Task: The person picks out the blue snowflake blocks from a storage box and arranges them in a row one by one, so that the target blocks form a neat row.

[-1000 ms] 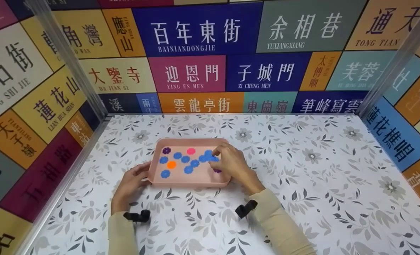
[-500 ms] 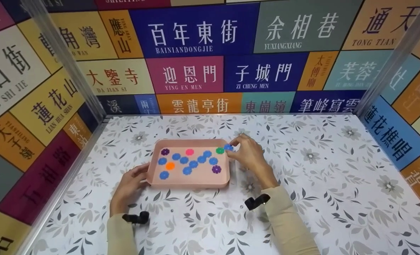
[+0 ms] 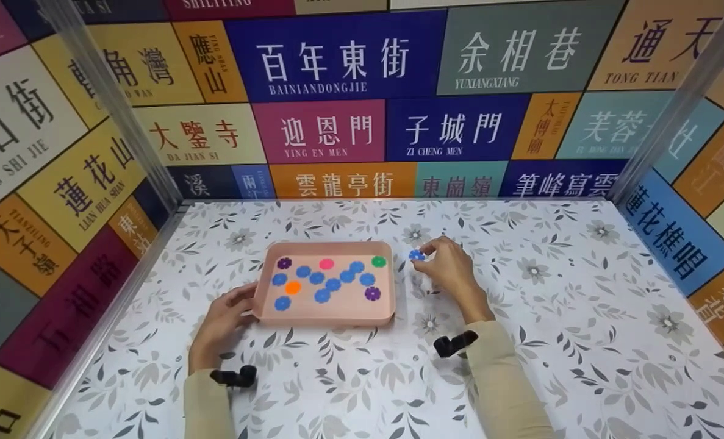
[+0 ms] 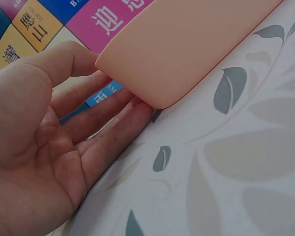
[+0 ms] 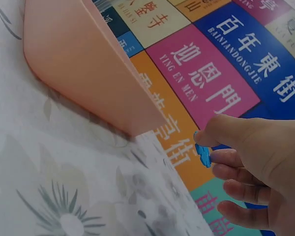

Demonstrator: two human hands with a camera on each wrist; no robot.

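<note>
Since half a second ago, when it was at the tray's right rim, the right hand [image 3: 450, 274] has moved outward and now holds a blue flower piece [image 3: 417, 255] just beyond the tray [image 3: 325, 318], which sits pink and shallow near the middle of the table. On the back wall, BAINIANDONGJIE reads across a blue sign [image 3: 337, 53], YUXIANGXIANG across a grey sign [image 3: 523, 52], YING EN MEN across a pink sign [image 3: 320, 130] and ZI CHENG MEN across a second blue sign [image 3: 453, 128]; LIAN HUA SHAN is legible on a yellow sign [image 3: 81, 174] at the side. The right hand pinches the piece between thumb and forefinger, the other fingers loosely bent. The left hand [image 3: 220, 320] lies palm inward at the tray's left end, fingers extended and relaxed; they appear to touch its wall, though exactly which fingertips meet it is hard to judge. Inside the tray lie more blue pieces [image 3: 333, 285], two purple pieces [image 3: 372, 294], a pink piece [image 3: 326, 264], an orange piece [image 3: 292, 287] and a green piece [image 3: 378, 261]. In both wrist views the tray's wall hides these. A leaf-patterned cloth [image 3: 581, 341] spreads beneath, and black wrist cameras [image 3: 233, 376] sit at both sleeves [image 3: 208, 402].
</note>
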